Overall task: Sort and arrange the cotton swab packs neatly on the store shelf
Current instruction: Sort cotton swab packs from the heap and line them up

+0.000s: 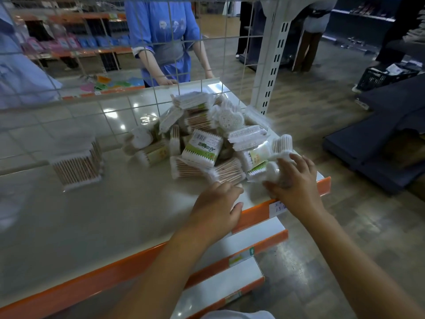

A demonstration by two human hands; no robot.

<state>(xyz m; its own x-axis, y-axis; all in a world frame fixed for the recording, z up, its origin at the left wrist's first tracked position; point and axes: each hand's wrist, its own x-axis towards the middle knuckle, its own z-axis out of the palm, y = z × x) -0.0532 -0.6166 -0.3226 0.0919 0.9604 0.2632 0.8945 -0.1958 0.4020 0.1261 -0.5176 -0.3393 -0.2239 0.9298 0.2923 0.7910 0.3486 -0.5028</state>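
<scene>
A loose heap of cotton swab packs (202, 139) lies at the right end of the white shelf (92, 215). One stack of wooden-stick swab packs (77, 163) stands apart at the left. My left hand (217, 207) rests palm down on the shelf, fingertips touching a wooden-stick pack (228, 172) at the heap's front edge. My right hand (292, 180) lies over a green-labelled pack (259, 168) near the shelf's right front corner, fingers curled on it.
A white wire grid (161, 65) backs the shelf, with a person in a blue top (161, 31) behind it. An orange strip (257, 215) edges the shelf front, with lower shelves (230, 279) below. A slotted upright post (273, 61) stands at the right.
</scene>
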